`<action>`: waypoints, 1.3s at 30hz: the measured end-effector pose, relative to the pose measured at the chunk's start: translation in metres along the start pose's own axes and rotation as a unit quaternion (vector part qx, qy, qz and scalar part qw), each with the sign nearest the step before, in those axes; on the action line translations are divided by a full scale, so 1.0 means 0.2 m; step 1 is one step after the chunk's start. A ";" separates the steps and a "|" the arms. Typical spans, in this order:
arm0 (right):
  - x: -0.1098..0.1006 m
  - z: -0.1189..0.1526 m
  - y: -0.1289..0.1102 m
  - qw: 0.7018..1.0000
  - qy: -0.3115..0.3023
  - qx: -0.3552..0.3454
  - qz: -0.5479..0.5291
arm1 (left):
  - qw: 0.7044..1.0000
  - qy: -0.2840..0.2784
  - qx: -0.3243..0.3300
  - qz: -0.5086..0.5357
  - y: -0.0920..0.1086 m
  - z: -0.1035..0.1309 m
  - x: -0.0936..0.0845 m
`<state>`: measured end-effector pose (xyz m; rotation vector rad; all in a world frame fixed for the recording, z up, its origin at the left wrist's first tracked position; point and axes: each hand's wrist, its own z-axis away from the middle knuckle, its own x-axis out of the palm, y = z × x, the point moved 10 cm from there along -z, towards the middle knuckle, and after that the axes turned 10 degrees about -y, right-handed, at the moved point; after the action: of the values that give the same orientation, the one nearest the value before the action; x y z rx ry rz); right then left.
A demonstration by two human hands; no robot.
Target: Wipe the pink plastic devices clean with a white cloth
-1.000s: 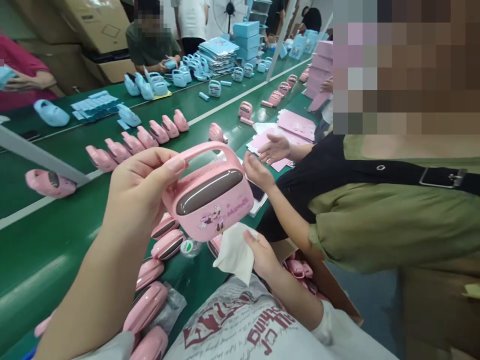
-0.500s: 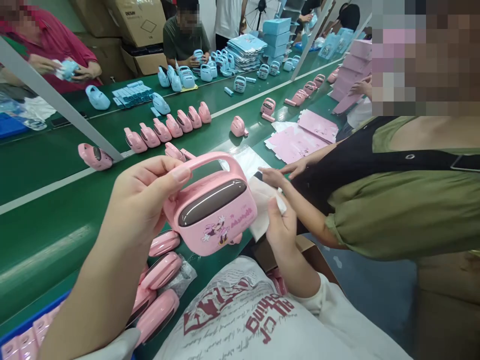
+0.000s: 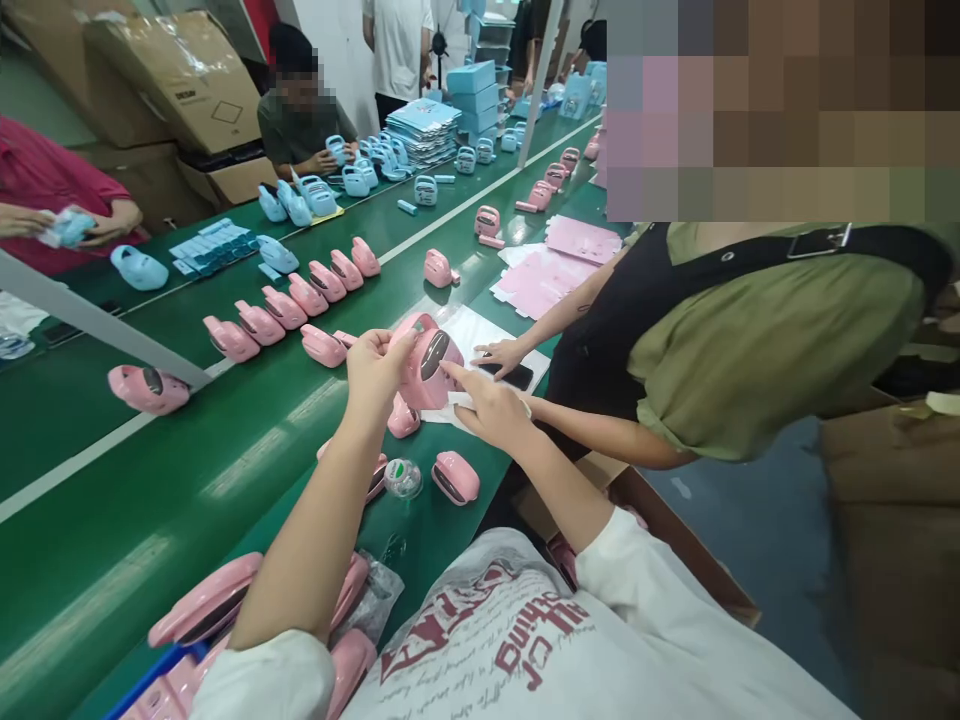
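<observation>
1. The left hand [image 3: 377, 368] pinches the handle side of a pink handled device [image 3: 421, 382] between thumb and fingers, keeping it raised above the green work table [image 3: 300, 425], its dark glossy panel [image 3: 435, 353] angled toward the right hand.
2. The right hand [image 3: 493, 410] has its index finger stretched toward the device, the other fingers curled around a white cloth [image 3: 459, 399]; whether that fingertip touches the panel, I cannot tell.
3. Below the hands, another pink device [image 3: 456, 478] lies near what looks like a roll of clear tape [image 3: 403, 479].
4. Just beyond the right hand, a co-worker's hand [image 3: 504, 355] rests at a black phone [image 3: 519, 376] on white sheeting.
5. Farther left, a row of pink devices [image 3: 283, 307] stands along the table's white line.
6. At lower left, a blue tray [image 3: 154, 680] holds pink pieces.
</observation>
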<state>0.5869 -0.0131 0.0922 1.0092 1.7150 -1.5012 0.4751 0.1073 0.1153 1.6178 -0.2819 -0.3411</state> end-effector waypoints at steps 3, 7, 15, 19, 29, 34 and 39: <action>0.02 -0.01 0.09 1.000 -0.007 0.028 -0.005 | 0.999 -0.020 -0.028 0.007 -0.09 -0.06 0.07; 0.02 -0.01 0.15 0.999 -0.007 0.045 -0.019 | 0.998 -0.038 -0.041 0.028 -0.15 -0.09 0.13; -0.03 -0.02 0.20 0.998 0.012 0.066 -0.001 | 0.997 -0.037 -0.038 0.050 -0.19 -0.11 0.19; -0.06 0.02 0.21 0.996 0.045 0.068 -0.038 | 0.997 -0.043 -0.037 0.047 -0.20 -0.13 0.21; 0.05 0.20 0.35 0.871 -0.080 0.174 -0.452 | 0.994 -0.042 -0.079 0.061 -0.19 -0.14 0.36; -0.12 -0.12 0.74 0.835 -0.126 0.209 -0.493 | 0.983 -0.139 -0.085 0.090 -0.19 -0.07 0.47; 0.18 0.14 0.53 0.831 -0.080 0.185 -0.518 | 0.988 -0.155 -0.011 -0.014 -0.19 0.33 0.09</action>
<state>0.6600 -0.0298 0.0045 -0.0183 1.9777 -2.5665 0.4653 0.0427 0.0725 1.5461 -0.4907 -0.6163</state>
